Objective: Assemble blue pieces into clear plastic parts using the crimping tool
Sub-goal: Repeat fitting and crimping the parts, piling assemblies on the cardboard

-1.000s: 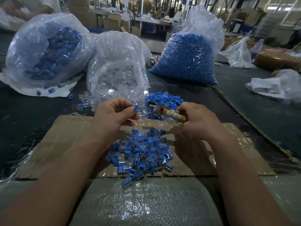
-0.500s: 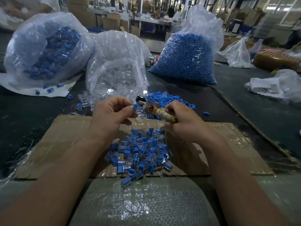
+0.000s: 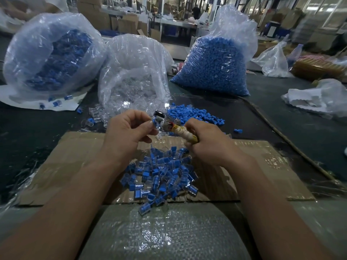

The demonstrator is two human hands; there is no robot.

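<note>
The left hand pinched a blue piece at the head of the crimping tool; the right hand clamped the handle in its grip.

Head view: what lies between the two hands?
In the head view, the crimping tool spans the gap: the right hand grips its wrapped handle, the left hand pinches a blue piece at its head.
</note>
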